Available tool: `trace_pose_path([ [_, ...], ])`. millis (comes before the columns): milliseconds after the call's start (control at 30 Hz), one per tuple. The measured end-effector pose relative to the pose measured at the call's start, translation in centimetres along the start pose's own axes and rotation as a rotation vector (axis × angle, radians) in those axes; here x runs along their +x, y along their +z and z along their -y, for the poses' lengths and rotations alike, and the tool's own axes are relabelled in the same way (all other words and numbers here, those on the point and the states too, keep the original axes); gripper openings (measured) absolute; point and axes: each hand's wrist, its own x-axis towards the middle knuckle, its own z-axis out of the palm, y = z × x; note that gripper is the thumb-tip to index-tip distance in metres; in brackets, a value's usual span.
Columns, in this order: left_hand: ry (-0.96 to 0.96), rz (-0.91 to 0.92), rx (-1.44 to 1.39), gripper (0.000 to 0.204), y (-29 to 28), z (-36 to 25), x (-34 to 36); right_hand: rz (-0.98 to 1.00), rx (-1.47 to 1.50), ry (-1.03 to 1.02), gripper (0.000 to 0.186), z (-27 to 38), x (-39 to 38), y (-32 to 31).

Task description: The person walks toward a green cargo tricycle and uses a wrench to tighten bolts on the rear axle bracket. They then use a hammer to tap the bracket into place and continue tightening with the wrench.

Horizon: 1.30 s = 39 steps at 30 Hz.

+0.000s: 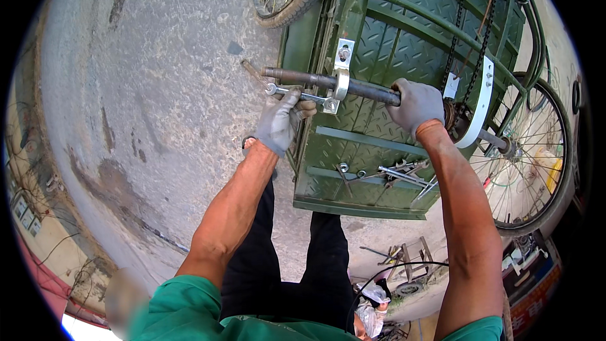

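My left hand [282, 120], in a grey glove, is closed around a silver wrench [309, 96]. One end of the wrench meets the lower bolt of a metal bearing bracket [342, 82], through which a dark steel axle [369, 91] passes. The axle's threaded end sticks out to the left of the bracket. My gloved right hand [418, 106] is wrapped around the axle on the other side. Green diamond-plate panels of a cart bed [353, 126] lie beneath both hands. A curved white metal guard [483, 98] stands right of my right hand, beside the chain [485, 35].
Several wrenches [404, 177] and loose sockets lie on the bed's near part. A spoked wheel [524, 158] stands at the right, another wheel [297, 0] at the far left. Scrap tools [404, 259] and a white bag [372, 312] lie on the concrete floor [164, 76] near my legs.
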Motion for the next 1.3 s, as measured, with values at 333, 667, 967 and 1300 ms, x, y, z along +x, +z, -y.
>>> trace_pose_path([
  [333,0.084,0.108,0.132,0.011,-2.9,-4.0,1.3,0.008,-0.011,0.009,0.022,0.3,0.0,-0.1],
  [667,0.309,0.353,1.975,0.046,1.9,-10.5,0.7,-0.017,-0.008,0.005,0.021,0.2,-0.2,-0.1],
  [967,0.395,0.392,2.098,0.056,2.3,-9.5,1.4,-0.006,-0.005,0.002,0.022,0.3,0.0,0.1],
  [1300,0.059,-0.151,0.857,0.054,-1.1,7.1,-5.1,-0.032,-0.009,-0.012,0.023,0.1,0.0,0.5],
])
